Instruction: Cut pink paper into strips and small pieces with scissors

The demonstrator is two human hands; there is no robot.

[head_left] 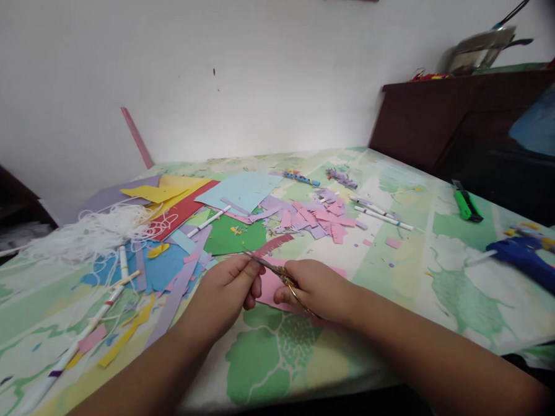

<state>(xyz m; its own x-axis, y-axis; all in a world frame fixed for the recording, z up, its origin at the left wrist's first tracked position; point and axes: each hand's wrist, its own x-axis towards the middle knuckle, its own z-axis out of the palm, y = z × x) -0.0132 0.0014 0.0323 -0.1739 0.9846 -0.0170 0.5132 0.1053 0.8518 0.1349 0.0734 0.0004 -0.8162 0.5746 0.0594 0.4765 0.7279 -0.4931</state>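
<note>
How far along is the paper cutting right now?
Partly done, it seems: pink and lilac pieces, some fringed, already lie in a loose pile. The left hand holds a dark pink strip, fringed along one edge, with the scissors in the right hand beside it. Larger pieces remain, such as the light blue sheet; whether it needs cutting, I cannot tell.

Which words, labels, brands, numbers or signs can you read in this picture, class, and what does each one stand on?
There is no readable text.
The white pens, green cutter and blue glue gun are too small or blurred to tell whether they bear print.
None can be made out on the scissors either.
</note>
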